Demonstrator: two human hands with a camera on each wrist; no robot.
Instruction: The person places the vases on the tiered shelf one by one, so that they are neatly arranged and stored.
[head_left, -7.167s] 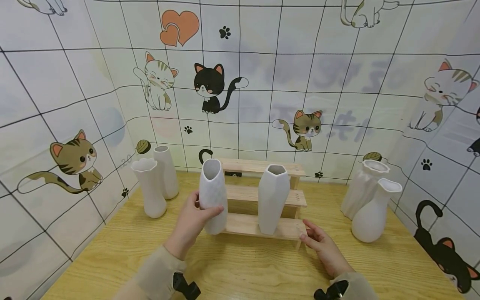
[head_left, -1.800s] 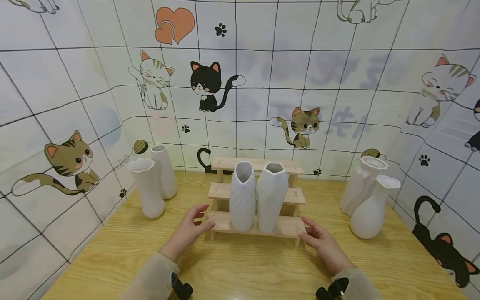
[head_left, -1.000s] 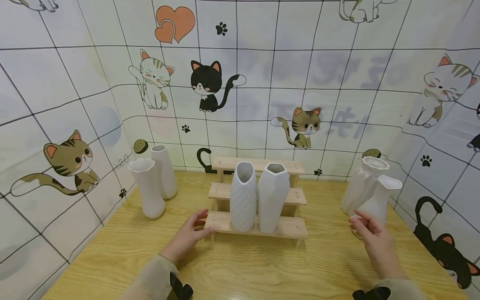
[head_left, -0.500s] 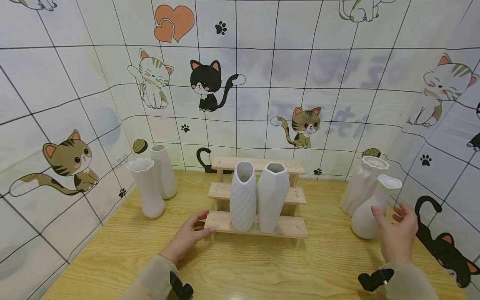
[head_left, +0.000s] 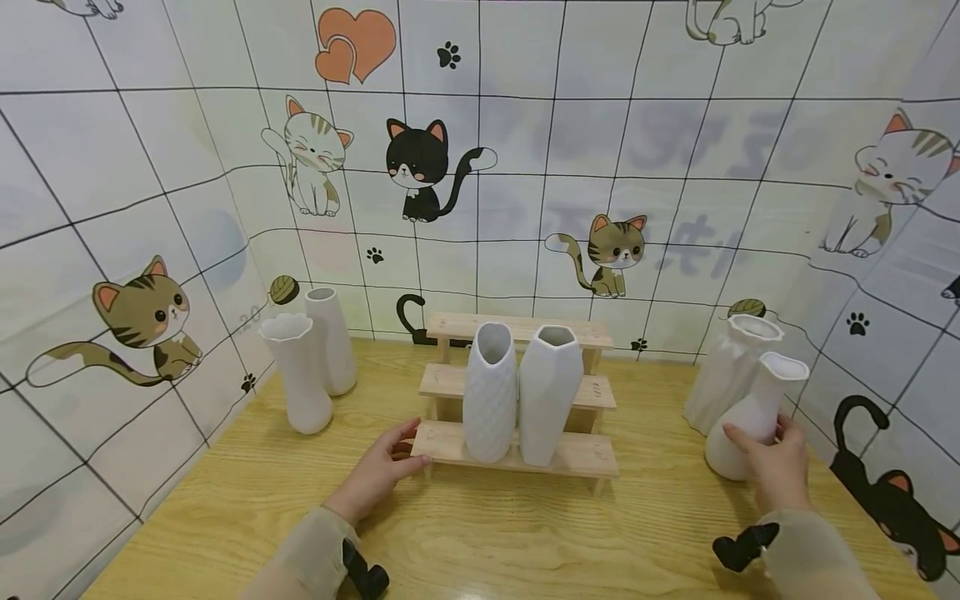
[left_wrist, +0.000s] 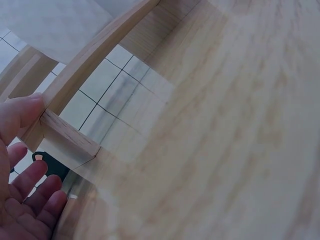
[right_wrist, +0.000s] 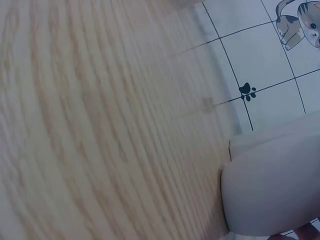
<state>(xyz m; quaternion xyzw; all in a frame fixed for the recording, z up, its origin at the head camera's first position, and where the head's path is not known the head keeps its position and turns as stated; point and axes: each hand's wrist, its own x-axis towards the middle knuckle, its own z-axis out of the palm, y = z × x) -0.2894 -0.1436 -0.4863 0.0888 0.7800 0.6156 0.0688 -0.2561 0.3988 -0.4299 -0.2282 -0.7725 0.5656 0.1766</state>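
My right hand (head_left: 780,467) grips a white vase (head_left: 757,408) with a narrow neck and round belly at the table's right, thumb on its near side and fingers behind. Its smooth white body (right_wrist: 270,185) shows in the right wrist view. My left hand (head_left: 375,471) holds the left end of the lowest step of a three-step wooden stand (head_left: 581,454); in the left wrist view the thumb (left_wrist: 22,112) lies on the step's corner and the other fingers curl beyond the leg. On that step stand a textured white vase (head_left: 489,400) and a faceted white vase (head_left: 551,400), side by side.
A pleated white vase (head_left: 720,375) stands just behind the gripped one. At the left are a wavy-rimmed vase (head_left: 296,375) and a plain tall vase (head_left: 330,346). The wooden table (head_left: 480,542) meets a cat-printed wall covering (head_left: 510,150) behind and on both sides.
The left hand set the textured vase beside the faceted one and moved to the step's end. The right hand left the stand, went right and took hold of the round-bellied vase.
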